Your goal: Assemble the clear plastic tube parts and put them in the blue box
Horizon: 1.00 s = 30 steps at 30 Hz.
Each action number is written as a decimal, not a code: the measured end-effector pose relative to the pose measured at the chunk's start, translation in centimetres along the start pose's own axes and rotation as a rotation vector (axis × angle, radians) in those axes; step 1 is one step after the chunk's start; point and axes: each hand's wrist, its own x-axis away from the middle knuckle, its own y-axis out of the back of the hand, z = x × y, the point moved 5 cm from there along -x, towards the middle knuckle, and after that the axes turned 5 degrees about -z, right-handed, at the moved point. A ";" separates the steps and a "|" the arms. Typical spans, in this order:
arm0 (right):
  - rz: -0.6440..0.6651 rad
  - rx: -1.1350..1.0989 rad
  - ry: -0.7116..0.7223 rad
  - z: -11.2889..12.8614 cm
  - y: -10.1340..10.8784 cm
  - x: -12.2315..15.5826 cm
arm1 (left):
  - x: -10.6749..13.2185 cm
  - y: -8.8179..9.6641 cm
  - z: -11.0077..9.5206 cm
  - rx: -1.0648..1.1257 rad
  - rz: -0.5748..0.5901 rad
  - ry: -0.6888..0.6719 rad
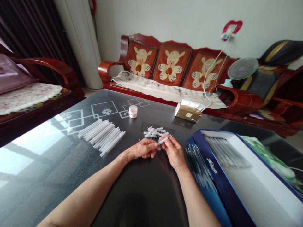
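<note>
small white plastic piece pinched between two hands

the piece sits just above the dark tabletop, clamped at both ends: the left hand has thumb and forefinger together on its near end, and the right hand has thumb and fingers closed on the far end. holding it from two sides likely keeps so slight a thing steady and lets the fingers work on it; whether something is inside it is too small to tell.

right behind the fingertips lies a loose heap of short white pieces, close enough, it seems, that neither arm has to stretch. to the left, long white tubes lie side by side, roughly parallel, probably so they stay tidy and easy to pick up. to the right, thin dark rods lie along the outside of an open blue box, with more grey rods inside; its walls presumably stop those from rolling. a small jar and a tissue pack stand farther back, apparently out of the hands' way.
</note>
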 end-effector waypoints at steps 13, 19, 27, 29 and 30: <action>-0.209 -0.092 -0.094 -0.9 -0.7 0.5 | 0.8 -0.6 -1.5 -1.039 -0.458 -0.437; -0.156 0.035 -0.015 -1.0 -0.6 0.5 | 0.7 -0.2 -1.4 -1.263 -0.464 -0.473; 0.058 0.755 0.503 2.1 -1.7 1.3 | 0.9 0.4 -1.8 -1.383 -0.516 -0.742; 0.131 0.891 0.551 2.2 -1.9 1.6 | 0.8 0.4 -1.5 -1.362 -0.478 -0.747; 0.154 0.946 0.559 2.2 -2.0 1.7 | 0.7 0.4 -1.4 -1.350 -0.455 -0.750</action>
